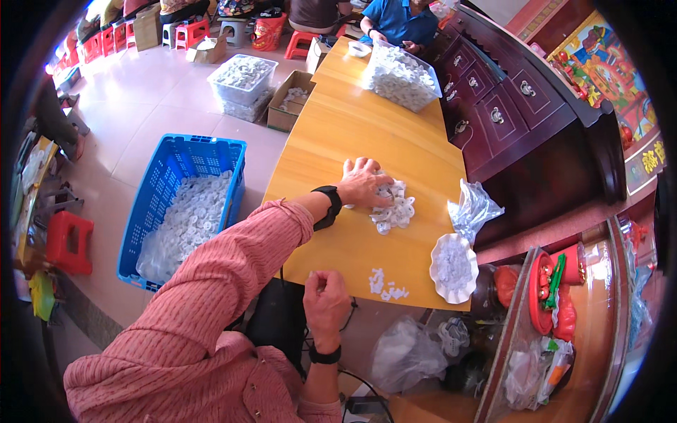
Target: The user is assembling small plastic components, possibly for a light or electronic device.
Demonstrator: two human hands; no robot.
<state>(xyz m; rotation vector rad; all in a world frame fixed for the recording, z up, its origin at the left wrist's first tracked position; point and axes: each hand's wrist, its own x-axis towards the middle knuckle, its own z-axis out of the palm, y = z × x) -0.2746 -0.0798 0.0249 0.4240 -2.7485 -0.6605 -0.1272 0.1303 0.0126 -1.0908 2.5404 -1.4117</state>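
My left hand (364,185) reaches across the wooden table with its fingers spread over a pile of small white round plastic parts (396,210). Its fingertips touch the pile's left side. Close to the table's near edge, my right hand (326,304) is closed, the thumb and fingers pressed together; whatever it may hold is hidden. A few small white plastic pieces (384,285) lie loose to the right of it. Farther right, a white scalloped plate (438,287) holds a heap of small whitish pieces. Just beyond the plate lies a clear plastic bag (474,211).
On the floor at left stands a blue crate (134,229) of white parts. Behind it are a clear tub (229,90) and a cardboard box (281,121). A second full tub (403,102) sits at the table's far end, near a person in blue (402,27). Dark drawers (497,113) line the right.
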